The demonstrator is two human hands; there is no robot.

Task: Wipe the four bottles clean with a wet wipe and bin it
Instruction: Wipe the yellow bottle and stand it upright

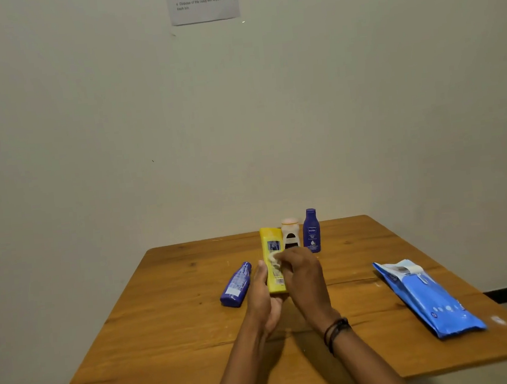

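Four bottles, one white wet wipe, one wipe pack and two hands over a brown wooden table (171, 317).

The left hand (264, 296) grips the lower end of the tall yellow plastic bottle (272, 249), holding it tilted above the table, while the right hand (300, 272) is closed on the crumpled white wet wipe (274, 258) and presses it against the bottle's front. Behind them, near the wall, the small white bottle with a pale orange cap (290, 233) and the upright dark blue lotion bottle (311, 231) stand just beside each other; the hands partly cover the white one's base. A second blue plastic bottle (236, 286) lies on its side to the left. The single blue wet-wipe pack (429, 297) lies flat, well apart on the right, flap open. A printed paper sheet (202, 0) hangs on the wall.
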